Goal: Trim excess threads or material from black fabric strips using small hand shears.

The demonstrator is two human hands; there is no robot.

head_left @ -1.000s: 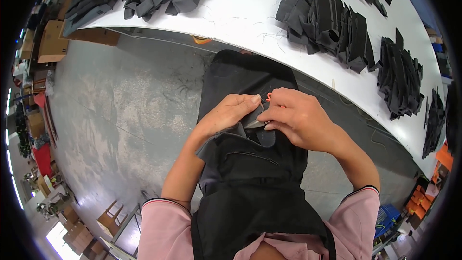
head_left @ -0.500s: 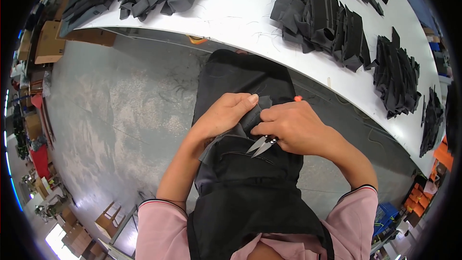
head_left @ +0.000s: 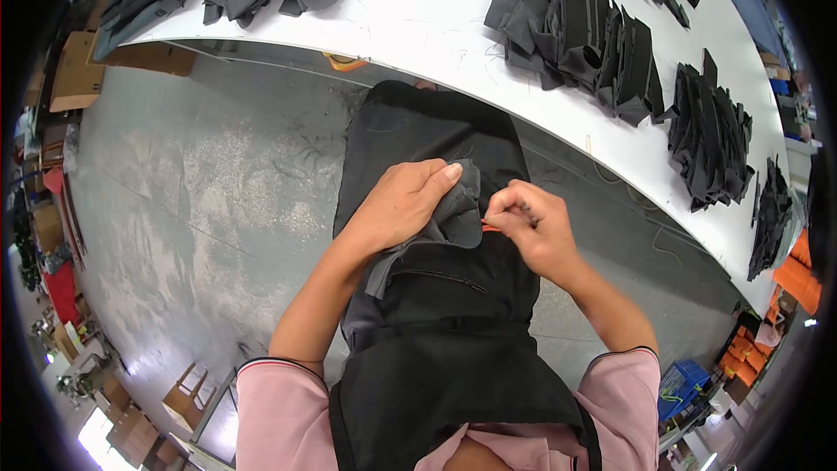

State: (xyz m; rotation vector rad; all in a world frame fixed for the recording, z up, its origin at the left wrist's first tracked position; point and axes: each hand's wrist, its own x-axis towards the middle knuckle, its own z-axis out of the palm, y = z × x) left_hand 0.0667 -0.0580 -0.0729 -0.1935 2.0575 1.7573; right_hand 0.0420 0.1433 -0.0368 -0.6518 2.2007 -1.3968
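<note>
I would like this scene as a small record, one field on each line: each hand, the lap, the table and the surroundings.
Left hand: holds a folded dark grey fabric piece
Right hand: fingers curled, beside the fabric piece; grip unclear
Near right fingertips: small orange part, the rest hidden
Lap: black apron
Table: white table, bearing several piles of dark fabric strips
Surroundings: grey floor; blue basket at lower right

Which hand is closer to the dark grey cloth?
Left. The left hand holds the dark grey cloth, thumb on top. The right hand is just right of it; whether it touches is unclear.
</note>
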